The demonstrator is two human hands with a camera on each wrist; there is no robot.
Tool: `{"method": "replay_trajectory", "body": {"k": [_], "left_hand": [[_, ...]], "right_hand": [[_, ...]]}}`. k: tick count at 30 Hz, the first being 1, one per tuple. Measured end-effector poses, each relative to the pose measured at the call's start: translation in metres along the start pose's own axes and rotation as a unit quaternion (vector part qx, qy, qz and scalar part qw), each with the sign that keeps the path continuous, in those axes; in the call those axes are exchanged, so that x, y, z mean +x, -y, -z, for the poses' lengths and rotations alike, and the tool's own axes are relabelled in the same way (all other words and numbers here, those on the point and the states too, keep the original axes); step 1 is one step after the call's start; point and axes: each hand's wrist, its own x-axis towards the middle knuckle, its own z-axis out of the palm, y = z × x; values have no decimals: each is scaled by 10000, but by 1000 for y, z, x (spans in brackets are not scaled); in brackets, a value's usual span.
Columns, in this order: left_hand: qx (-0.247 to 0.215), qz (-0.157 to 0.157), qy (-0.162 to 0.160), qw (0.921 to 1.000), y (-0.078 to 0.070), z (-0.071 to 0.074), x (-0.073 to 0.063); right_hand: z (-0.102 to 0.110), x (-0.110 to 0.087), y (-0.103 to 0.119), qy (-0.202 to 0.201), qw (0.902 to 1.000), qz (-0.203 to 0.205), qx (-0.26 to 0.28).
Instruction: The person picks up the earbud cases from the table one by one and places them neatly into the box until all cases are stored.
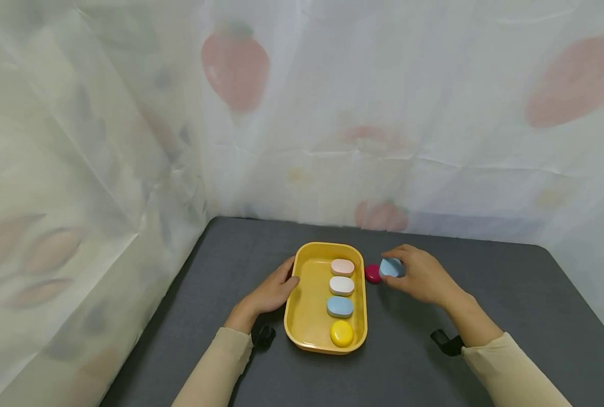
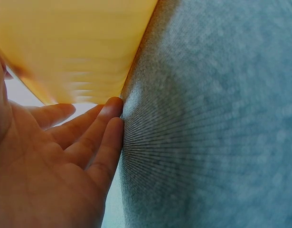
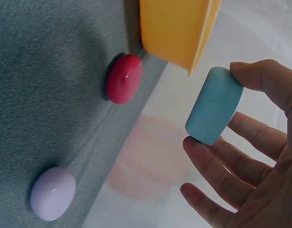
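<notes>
A yellow tray (image 1: 302,316) stands on the table, holding a column of soap bars: pink (image 1: 342,267), white (image 1: 341,285), blue (image 1: 340,306) and a round yellow one (image 1: 341,333). My left hand (image 1: 272,289) grips its left side, thumb at the rim and fingers (image 2: 84,137) along the outer wall. To the right of the tray, my right hand (image 1: 424,276) pinches another light blue soap bar (image 3: 214,105) between thumb and fingertips, raised above the table. Beside the tray's right wall lies a dark red soap (image 3: 124,79).
A lavender soap (image 3: 53,193) lies on the grey table (image 1: 409,362) in the right wrist view; my right hand hides it in the head view. A pale curtain with strawberry prints (image 1: 236,68) hangs behind and to the left of the table.
</notes>
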Motion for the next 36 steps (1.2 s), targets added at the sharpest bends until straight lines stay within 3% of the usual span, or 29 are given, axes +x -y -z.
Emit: {"method": "replay_trajectory", "body": {"k": [15,36], "left_hand": [[33,132,-13,9999,2,0,1],[-50,50,15,10000,4,1,3]], "right_hand": [[6,-1,27,1,9997,242,62],[1,0,56,-2,9966,818,105]]}}
